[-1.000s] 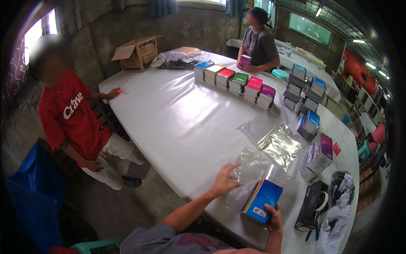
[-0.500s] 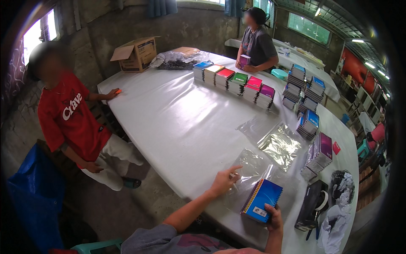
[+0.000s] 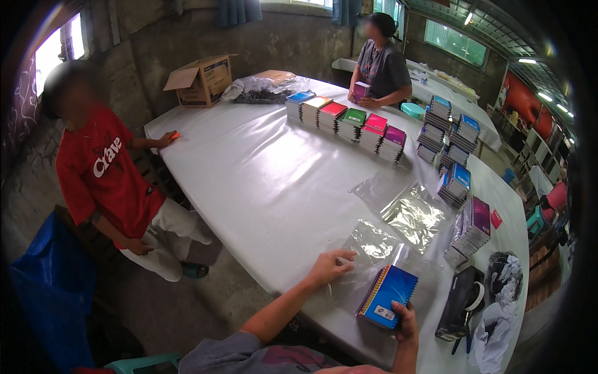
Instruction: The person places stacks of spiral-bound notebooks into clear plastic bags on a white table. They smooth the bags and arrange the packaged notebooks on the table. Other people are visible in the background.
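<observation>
My right hand (image 3: 406,321) is closed on the lower right side of a small stack of spiral notebooks (image 3: 391,293), its thumb on the top blue cover. Yellow and purple coils show along the left edge of the stack. Just left of it, my left hand (image 3: 333,268) is at the edge of a clear plastic bag (image 3: 372,240), thumb and fingertips pinched together on the film. The bag lies partly beside and partly behind the notebooks. More clear plastic bags (image 3: 414,215) lie flat farther up the white table.
Notebook stacks (image 3: 355,117) line the far side; more blue stacks (image 3: 458,177) and a purple-topped stack (image 3: 474,218) stand right. A black case (image 3: 460,302) and crumpled paper (image 3: 495,330) lie near right. One person stands left, another far, holding a notebook. A cardboard box (image 3: 202,81) sits far left.
My left hand's fingers have drawn together from a pointing spread, and the near edge of the plastic bag has shifted slightly. My right hand and the notebooks stay almost in place.
</observation>
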### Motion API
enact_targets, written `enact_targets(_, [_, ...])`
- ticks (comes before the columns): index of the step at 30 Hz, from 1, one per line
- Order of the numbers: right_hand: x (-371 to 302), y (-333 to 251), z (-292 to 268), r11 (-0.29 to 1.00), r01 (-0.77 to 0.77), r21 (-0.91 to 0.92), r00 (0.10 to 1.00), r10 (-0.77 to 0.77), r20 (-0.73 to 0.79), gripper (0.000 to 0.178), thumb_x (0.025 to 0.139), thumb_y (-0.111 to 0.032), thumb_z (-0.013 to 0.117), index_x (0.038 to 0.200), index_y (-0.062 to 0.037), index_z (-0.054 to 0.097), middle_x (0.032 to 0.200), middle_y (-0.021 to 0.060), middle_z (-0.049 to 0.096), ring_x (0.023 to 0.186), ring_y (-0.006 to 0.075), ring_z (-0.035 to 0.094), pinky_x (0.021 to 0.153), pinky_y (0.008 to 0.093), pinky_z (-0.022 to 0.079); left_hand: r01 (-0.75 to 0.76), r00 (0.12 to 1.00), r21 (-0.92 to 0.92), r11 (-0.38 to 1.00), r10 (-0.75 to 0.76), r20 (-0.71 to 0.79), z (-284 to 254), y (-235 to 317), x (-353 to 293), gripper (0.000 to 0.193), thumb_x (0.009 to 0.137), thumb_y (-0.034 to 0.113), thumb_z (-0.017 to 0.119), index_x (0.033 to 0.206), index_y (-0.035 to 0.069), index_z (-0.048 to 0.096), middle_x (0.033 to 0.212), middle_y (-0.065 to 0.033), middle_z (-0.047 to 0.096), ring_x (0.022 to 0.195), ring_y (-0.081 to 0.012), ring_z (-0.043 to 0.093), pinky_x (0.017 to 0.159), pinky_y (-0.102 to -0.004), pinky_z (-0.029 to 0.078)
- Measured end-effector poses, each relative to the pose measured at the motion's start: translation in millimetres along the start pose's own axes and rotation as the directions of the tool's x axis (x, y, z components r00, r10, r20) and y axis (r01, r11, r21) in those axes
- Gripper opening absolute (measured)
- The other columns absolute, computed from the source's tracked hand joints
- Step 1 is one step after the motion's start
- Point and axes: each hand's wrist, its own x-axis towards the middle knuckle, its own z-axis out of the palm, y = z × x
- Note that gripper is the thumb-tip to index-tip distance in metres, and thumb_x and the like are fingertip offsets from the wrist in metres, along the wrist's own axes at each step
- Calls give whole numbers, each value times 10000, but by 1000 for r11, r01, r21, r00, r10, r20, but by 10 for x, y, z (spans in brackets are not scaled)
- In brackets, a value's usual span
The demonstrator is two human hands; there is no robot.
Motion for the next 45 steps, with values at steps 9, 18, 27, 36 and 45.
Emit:
enact_targets(9, [5,10,-20,1000,8,-11,1000,-8,-6,585,708,-145,730,1197,37,464,1024,140,597,858,247,640,754,374,554,65,998,-11,998,-65,23,-25,111,-34,416,815,149,677,1218,91,592,1075,-89,658,751,-133,628,705,-278,521])
enact_targets(18, [11,8,-3,1000,10,-12,1000,-10,-12,595,703,-139,725,1203,39,455,1018,143,596,854,249,640,758,379,555,-25,1000,15,1000,25,6,-27,19,-18,428,837,164,682,1241,79,570,1064,-56,655,659,-67,577,614,-232,493])
enact_targets(27, [32,34,-32,1000,7,-3,1000,-7,-17,607,701,-126,719,1217,45,447,1035,152,597,870,261,641,761,389,558,8,1000,32,999,-9,22,-31,33,-16,438,836,166,681,1248,73,562,1090,-61,650,658,-79,582,622,-240,499])
enact_targets(36, [49,30,-51,999,-16,-38,1000,17,6,621,710,-166,712,1222,60,444,1064,187,609,899,312,647,792,448,549,44,998,12,999,-45,41,-46,90,-43,525,814,198,705,1289,70,521,1187,-39,618,660,-79,580,629,-241,507])
enact_targets(45, [83,61,-107,1000,3,-13,999,-2,53,620,710,-163,708,1224,67,446,1063,197,612,901,315,648,799,449,547,24,999,4,1000,-24,24,-30,36,-15,484,804,178,710,1251,68,558,1262,-20,580,646,-74,568,648,-245,509])
